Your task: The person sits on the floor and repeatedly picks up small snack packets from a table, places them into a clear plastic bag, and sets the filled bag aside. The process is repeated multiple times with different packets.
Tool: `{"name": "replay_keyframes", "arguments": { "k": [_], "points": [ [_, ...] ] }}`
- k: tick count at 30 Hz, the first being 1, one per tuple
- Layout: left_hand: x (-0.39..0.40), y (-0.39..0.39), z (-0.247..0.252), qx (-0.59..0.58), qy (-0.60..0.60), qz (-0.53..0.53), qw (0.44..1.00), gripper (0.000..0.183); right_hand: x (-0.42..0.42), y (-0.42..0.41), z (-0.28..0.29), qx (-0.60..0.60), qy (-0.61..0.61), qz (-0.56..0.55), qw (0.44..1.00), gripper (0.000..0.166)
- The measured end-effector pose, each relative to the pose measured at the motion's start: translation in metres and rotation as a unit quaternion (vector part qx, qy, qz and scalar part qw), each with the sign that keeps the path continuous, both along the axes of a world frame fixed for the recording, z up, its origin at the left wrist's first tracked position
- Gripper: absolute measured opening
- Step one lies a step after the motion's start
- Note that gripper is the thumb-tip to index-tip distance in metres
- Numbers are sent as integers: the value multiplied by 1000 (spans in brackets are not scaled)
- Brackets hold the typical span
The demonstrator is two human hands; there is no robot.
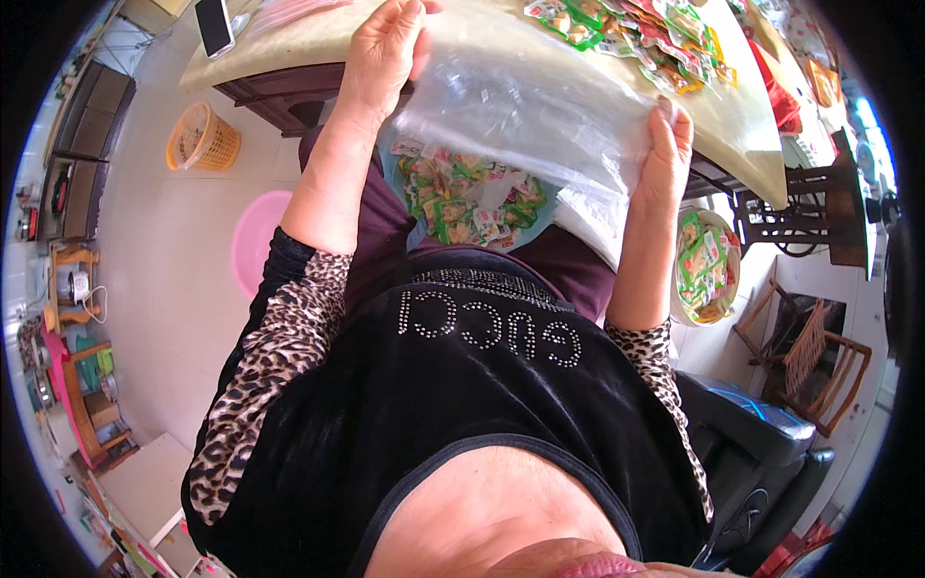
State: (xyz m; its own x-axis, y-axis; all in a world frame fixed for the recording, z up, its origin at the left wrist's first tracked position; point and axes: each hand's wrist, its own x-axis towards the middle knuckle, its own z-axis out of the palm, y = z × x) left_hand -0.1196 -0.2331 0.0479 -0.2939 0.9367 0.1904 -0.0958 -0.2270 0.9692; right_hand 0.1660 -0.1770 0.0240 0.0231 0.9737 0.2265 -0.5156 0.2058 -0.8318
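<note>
A large clear plastic bag [527,101] is stretched between my two hands above my lap. My left hand [390,58] grips its left end near the table edge. The right end is pinched between the thumb and fingers of my right hand [663,148], which is lower and nearer to me. Beneath the bag, between my knees, a light blue basin [538,224] holds many small sealed food packets [462,206] with green and red print. The bag covers the basin's far side. A stack of clear plastic bags [589,220] lies over my right thigh.
More packets [657,43] are piled on the cream-topped table [282,50], beside a phone [214,27] and pink bags [293,13]. A packet-filled bucket [704,267] stands right. An orange basket [204,137] and pink basin [261,242] are left; a wooden chair [809,354] is right.
</note>
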Motion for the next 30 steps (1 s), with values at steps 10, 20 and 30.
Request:
{"name": "replay_keyframes", "arguments": {
  "k": [10, 20, 30],
  "points": [
    [20, -10, -40, -153, 39, -118, 980, 65, 4, 2, -2, -26, 5, -80, 996, 6],
    [15, -7, -59, -168, -218, -117, 954, 11, 20, -1, -7, -29, 20, -69, 997, 6],
    [8, -3, -52, -89, -38, 136, 986, 16, 7, -9, -5, -54, -13, -89, 994, 6]
  ]
}}
